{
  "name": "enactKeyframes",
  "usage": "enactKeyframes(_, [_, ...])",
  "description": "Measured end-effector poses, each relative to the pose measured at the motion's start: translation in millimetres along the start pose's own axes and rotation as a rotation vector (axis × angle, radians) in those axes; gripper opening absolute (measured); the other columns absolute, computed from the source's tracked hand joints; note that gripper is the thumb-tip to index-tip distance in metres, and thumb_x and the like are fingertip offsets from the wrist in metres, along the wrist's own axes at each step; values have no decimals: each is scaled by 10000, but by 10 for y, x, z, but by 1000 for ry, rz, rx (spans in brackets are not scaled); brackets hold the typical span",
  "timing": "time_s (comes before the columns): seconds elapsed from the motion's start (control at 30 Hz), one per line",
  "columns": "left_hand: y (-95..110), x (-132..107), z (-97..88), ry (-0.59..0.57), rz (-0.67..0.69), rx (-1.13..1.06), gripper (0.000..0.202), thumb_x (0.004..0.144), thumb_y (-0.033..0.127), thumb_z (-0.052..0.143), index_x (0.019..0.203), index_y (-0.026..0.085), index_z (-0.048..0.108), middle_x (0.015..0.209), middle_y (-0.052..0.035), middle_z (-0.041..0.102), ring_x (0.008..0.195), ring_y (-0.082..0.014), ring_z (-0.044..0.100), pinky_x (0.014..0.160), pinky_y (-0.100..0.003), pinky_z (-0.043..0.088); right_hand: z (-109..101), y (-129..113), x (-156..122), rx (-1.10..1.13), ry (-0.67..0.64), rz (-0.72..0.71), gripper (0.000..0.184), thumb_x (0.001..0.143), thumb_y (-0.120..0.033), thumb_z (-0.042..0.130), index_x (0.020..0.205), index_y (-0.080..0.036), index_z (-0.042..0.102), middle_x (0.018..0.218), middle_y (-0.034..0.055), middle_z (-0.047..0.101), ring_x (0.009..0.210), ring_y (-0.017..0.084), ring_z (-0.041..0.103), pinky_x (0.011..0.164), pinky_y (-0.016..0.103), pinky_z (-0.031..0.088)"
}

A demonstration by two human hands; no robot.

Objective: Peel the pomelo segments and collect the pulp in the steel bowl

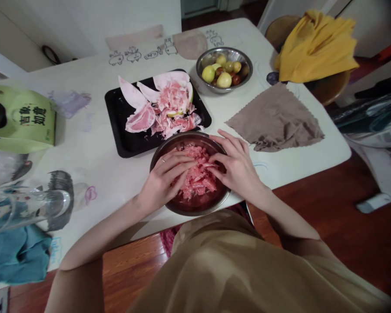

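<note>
A steel bowl full of broken pink pomelo flesh stands at the table's near edge. Both my hands are over it. My left hand reaches in from the left, its fingers bent together and the tips on a small pomelo piece. From the right, my right hand pinches that piece between thumb and fingers. Just behind the bowl, a black tray holds pomelo peel, a pink segment and torn membrane scraps.
Behind the tray's right side is a steel bowl of green and red-brown fruit. A brown cloth lies to the right. On the left are a green carton, a lying glass vessel and a teal cloth. A yellow cloth hangs over a chair.
</note>
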State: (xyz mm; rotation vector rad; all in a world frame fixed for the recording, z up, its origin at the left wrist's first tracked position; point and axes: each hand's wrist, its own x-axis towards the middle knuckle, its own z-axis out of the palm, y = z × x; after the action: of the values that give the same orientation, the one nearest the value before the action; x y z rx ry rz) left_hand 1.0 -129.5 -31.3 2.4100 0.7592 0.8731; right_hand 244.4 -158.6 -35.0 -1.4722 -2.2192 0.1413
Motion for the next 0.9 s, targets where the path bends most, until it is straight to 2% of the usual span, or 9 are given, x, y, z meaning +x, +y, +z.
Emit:
enactKeyframes(0.23, [51,-22,6,43,-27,-66,420,915,236,732,1321,192,637,1259,-135,713,1232,-245,659,1106,-459,519,-77,-213,-27,99,168,-48,52,915,-249,712,959,-223,701,1344,97,667,1371,314,537,1099,514,403])
enactKeyframes(0.4, [88,-42,19,132,-34,-145,314,904,174,735,1214,193,692,1135,-90,767,1135,-204,711,1042,-387,564,-68,-338,6,135,241,-105,97,929,-250,708,1024,-234,707,1276,78,711,1301,288,594,1066,488,418])
enactKeyframes(0.53, [126,-35,-9,192,-118,-180,232,893,138,741,1119,186,723,1064,-62,787,1057,-173,729,991,-327,577,-69,-383,21,178,318,-86,203,911,-273,739,1112,-264,708,1197,55,748,1215,276,650,1024,481,448])
enactKeyframes(0.6, [142,-33,-26,204,-159,-198,229,889,143,747,1112,187,725,1053,-58,784,1030,-168,730,974,-319,579,-66,-393,16,178,378,-84,184,906,-251,745,1084,-287,718,1155,28,764,1180,263,669,1006,477,454])
enactKeyframes(0.77, [186,-68,-24,219,-210,-232,233,884,131,747,1110,186,727,1068,-50,783,1015,-149,738,957,-276,584,-11,-407,-8,3,484,-156,118,907,-229,739,1001,-297,718,1100,-30,789,1122,236,697,999,474,433])
enactKeyframes(0.9, [217,-112,4,260,-189,-231,276,857,99,765,1114,193,733,1052,-38,794,994,-142,752,940,-257,599,31,-447,-10,-156,566,-240,103,898,-227,747,970,-291,709,1080,-63,799,1072,202,721,990,448,430])
